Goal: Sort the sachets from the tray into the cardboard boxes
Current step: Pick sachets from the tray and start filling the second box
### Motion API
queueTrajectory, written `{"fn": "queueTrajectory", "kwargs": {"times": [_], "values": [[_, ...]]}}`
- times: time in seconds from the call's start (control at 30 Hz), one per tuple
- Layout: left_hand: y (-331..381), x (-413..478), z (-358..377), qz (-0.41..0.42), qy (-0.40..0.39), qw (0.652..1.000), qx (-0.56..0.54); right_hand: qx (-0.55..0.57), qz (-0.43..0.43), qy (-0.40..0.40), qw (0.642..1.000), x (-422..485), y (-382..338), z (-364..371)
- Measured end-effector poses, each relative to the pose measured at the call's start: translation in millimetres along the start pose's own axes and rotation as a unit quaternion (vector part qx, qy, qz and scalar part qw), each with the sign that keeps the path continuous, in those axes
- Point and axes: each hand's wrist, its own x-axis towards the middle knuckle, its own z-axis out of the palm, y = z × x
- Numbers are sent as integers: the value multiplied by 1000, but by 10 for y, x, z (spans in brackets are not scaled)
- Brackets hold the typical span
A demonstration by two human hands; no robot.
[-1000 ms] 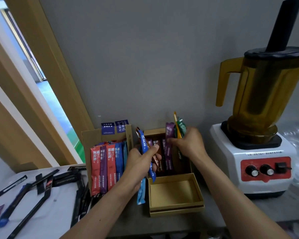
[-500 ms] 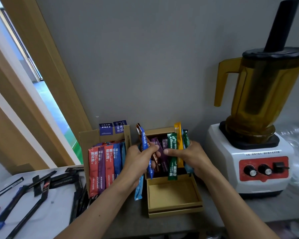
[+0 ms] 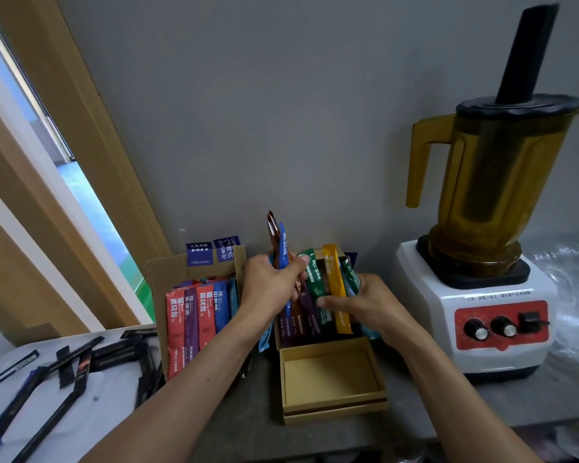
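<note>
My left hand [image 3: 270,286] grips a blue sachet [image 3: 283,246] and a brown sachet [image 3: 272,232], both upright above the right cardboard box [image 3: 331,407]. My right hand [image 3: 365,304] holds a fan of sachets, among them a green one [image 3: 313,277] and a yellow one [image 3: 335,289], over that box's back half. More purple and brown sachets stand in the box behind its empty front compartment. The left cardboard box [image 3: 157,272] holds red, purple and blue sachets [image 3: 194,315] standing upright. The white tray [image 3: 47,419] at lower left carries several dark sachets [image 3: 77,372].
A blender [image 3: 482,248] with an amber jug and a white base stands close to the right of the boxes. Behind them is a grey wall. A wooden window frame [image 3: 64,155] runs along the left. Clear plastic wrap [image 3: 572,309] lies at far right.
My right hand has drawn its fan of sachets down and toward me over the right box. The left hand has risen slightly with its blue and brown sachets.
</note>
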Motion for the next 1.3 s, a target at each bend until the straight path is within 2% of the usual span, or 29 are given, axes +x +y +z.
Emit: {"fn": "queueTrajectory", "kwargs": {"times": [0.1,0.2,0.33,0.47,0.53,0.6,0.7,0.77,0.83,0.87,0.93,0.97,1.03,1.13,1.23,1.3], "values": [[-1,27,-15,-9,7,1000,-21,-101,-7,78,992,51,56,39],[-63,16,-10,-37,-5,999,-20,-94,-33,90,991,74,72,99],[-34,-3,-4,-52,33,995,-81,15,25,47,998,28,39,113],[32,-32,-1,-64,75,977,-186,135,99,38,985,2,-2,106],[46,-67,27,-63,80,967,-233,235,157,27,959,13,-44,107],[45,-102,43,-54,84,964,-245,359,189,18,914,50,-76,107],[26,-151,19,-61,56,975,-208,548,163,36,820,70,-183,111],[-5,-195,-9,-85,12,988,-130,584,122,74,799,85,-222,102],[-63,-242,-26,-107,-36,992,-61,550,81,111,824,118,-213,101],[-101,-262,-32,-118,-55,991,-38,493,56,145,856,138,-194,97],[-173,-296,-44,-138,-73,987,-23,297,-3,234,926,172,-148,67],[-201,-307,-52,-145,-71,986,-29,190,-41,266,944,187,-134,41],[-248,-310,-64,-146,-61,986,-41,4,-95,269,958,224,-117,-6],[-253,-309,-51,-140,-70,986,-54,-177,-44,219,958,333,-13,10],[-226,-304,-30,-146,-74,985,-62,-215,-44,219,951,365,111,109],[-223,-289,-33,-144,-75,985,-61,-164,-60,235,956,314,124,120]]}}
